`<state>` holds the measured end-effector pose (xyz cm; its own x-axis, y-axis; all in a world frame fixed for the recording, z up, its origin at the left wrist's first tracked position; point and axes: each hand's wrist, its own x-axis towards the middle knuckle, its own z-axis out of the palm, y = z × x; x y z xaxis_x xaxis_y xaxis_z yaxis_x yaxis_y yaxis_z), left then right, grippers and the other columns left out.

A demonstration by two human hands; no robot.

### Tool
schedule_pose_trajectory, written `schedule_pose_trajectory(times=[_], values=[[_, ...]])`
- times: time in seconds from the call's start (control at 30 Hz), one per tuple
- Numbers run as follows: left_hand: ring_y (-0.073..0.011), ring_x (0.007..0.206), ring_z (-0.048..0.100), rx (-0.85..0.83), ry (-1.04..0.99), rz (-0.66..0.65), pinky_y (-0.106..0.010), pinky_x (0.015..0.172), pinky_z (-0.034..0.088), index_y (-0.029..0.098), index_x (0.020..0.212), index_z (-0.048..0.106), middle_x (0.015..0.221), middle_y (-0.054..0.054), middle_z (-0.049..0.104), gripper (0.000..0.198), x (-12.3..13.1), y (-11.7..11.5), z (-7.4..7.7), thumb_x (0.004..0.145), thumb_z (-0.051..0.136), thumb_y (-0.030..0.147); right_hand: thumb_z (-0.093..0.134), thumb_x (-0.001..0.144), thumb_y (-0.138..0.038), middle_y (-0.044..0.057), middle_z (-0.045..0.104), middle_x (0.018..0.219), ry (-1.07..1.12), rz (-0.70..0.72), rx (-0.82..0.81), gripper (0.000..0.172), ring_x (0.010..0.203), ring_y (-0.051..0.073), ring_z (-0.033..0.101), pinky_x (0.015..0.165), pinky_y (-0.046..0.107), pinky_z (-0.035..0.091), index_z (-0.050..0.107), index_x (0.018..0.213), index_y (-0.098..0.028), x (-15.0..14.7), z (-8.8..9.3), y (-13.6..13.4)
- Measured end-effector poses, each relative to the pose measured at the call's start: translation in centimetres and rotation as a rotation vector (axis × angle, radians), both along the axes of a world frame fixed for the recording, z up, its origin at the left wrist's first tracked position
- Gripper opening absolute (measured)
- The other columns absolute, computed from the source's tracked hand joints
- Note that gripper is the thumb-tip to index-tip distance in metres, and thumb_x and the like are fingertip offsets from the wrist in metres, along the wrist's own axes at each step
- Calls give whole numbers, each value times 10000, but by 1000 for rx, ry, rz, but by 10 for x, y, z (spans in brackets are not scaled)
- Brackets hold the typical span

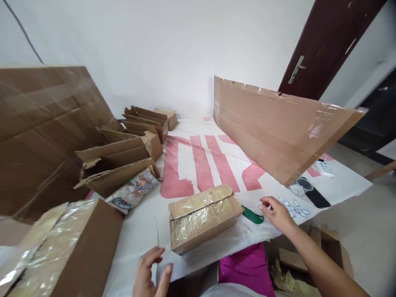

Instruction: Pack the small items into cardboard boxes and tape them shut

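A small cardboard box (202, 216) sealed with shiny clear tape lies on the white and red sheet (204, 165) in front of me. My right hand (276, 212) hovers just right of it with curled fingers apart, close to a green-handled tool (253, 215) that pokes out from under the box; it holds nothing. My left hand (151, 272) rests at the sheet's near edge, left of the box, fingers loosely spread and empty.
A larger taped box (64, 251) sits near left. Opened cartons (123, 159) and a printed packet (134, 190) lie behind it. A big cardboard sheet (40, 136) leans left; a long cardboard panel (278, 128) stands right. A tape roll (301, 186), small labels (297, 208), and a dark door (324, 45) are beyond.
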<state>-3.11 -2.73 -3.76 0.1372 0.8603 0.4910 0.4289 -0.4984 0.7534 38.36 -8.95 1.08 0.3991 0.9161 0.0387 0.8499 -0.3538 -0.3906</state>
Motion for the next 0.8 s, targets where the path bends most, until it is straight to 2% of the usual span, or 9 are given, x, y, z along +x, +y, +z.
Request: schedule_pose_trajectory(times=[0.07,0.13,0.2,0.27,0.37,0.47,0.63,0.7,0.8], values=[[-283,1117,581,-7,101,-49,-430,878,539,240,1234,529,1250,-118,557,377,0,6,10,898,534,410,510,882,-415,83,656,1098,172,209,78,461,968,184,619,836,295,504,515,1274,-174,-29,1,4],[-309,1275,482,-31,132,-113,-485,987,481,252,1338,453,1392,-130,474,446,3,9,19,921,500,402,574,843,-426,104,649,1113,330,367,151,652,943,201,617,810,326,520,385,1406,-157,-54,3,4],[-307,1337,423,-54,116,-144,-492,1039,441,263,1391,392,1446,-130,428,486,5,10,25,931,491,385,624,808,-412,106,649,1087,398,412,183,768,898,210,615,800,355,526,307,1460,-159,-71,5,3],[-295,1356,403,-75,74,-133,-465,1050,435,272,1389,389,1456,-124,415,481,4,10,28,931,501,368,641,798,-391,91,654,1039,415,417,180,794,869,208,613,808,365,525,289,1474,-171,-80,8,2],[-269,1343,421,-120,-6,-103,-403,1033,447,279,1322,455,1425,-110,440,412,0,11,27,924,523,357,618,831,-388,91,647,1049,423,446,166,760,857,198,609,802,348,530,282,1480,-181,-83,11,1],[-253,1297,470,-164,-115,-84,-370,1021,448,272,1227,521,1374,-103,483,345,-1,13,24,902,560,380,593,864,-391,119,593,1188,391,458,235,688,863,189,600,801,342,536,309,1462,-207,-82,12,3],[-294,1311,449,-273,-275,-101,-444,1066,396,228,967,609,1337,-111,497,229,3,18,28,843,637,419,571,899,-346,99,561,1181,342,489,404,508,870,180,594,793,317,537,399,1368,-251,-85,20,12],[-323,1358,386,-295,-253,-151,-482,1089,361,216,921,643,1387,-121,458,225,3,19,33,840,639,425,562,906,-327,92,560,1163,309,501,451,417,877,182,593,776,306,536,443,1300,-257,-88,24,16],[-342,1400,316,-331,-190,-216,-488,1090,358,218,981,676,1517,-120,316,249,5,21,40,859,613,426,552,913,-306,90,550,1173,265,514,460,321,919,191,592,773,300,534,484,1224,-261,-91,26,20]])
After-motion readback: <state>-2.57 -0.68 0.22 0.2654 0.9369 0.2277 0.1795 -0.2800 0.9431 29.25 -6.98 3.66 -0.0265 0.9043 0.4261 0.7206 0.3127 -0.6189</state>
